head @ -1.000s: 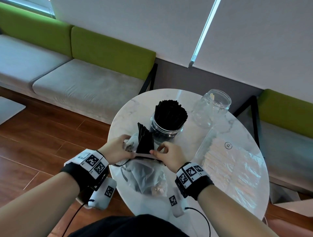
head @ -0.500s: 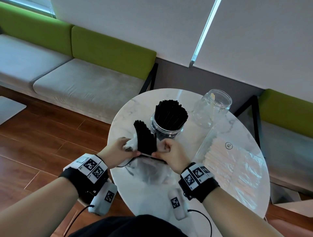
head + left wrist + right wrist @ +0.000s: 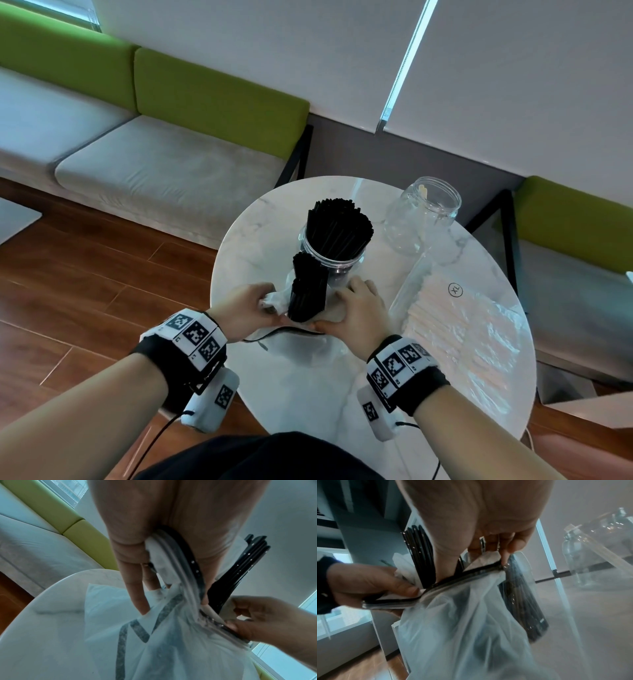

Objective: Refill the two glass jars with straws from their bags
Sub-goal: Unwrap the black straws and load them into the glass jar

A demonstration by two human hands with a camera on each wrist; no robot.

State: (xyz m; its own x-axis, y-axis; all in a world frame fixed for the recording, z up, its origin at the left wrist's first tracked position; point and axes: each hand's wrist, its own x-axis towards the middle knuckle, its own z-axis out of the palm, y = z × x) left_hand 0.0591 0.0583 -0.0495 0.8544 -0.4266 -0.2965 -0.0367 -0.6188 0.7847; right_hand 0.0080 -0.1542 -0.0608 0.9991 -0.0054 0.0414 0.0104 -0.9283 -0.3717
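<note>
Both hands are busy at the mouth of a thin white plastic bag (image 3: 301, 346) held up over the near edge of the round marble table (image 3: 308, 394). The left hand (image 3: 245, 310) has its fingers curled, pinching the left side of the bag's black-edged rim; from the left wrist view the rim runs up into the palm with the fingers (image 3: 137, 596) lying against the plastic. The right hand (image 3: 356, 308) pinches the right side of the same rim between thumb and fingertips (image 3: 505, 559), fingers bent. A bundle of black straws (image 3: 308, 291) stands up out of the bag's mouth between the two hands, tilted slightly left, its lower part inside the bag.

Just behind the bundle stands a glass jar (image 3: 337, 263) packed with upright black straws. Further right and back is a second glass jar (image 3: 423, 216), mostly empty, with a pale straw or two leaning inside. A clear bag of pale straws (image 3: 455, 329) lies flat on the right side of the table, one end touching or almost touching that jar; it bears a round "XL" sticker (image 3: 455, 290).

A bench with a grey seat and green backrest (image 3: 219, 99) runs along the wall behind
</note>
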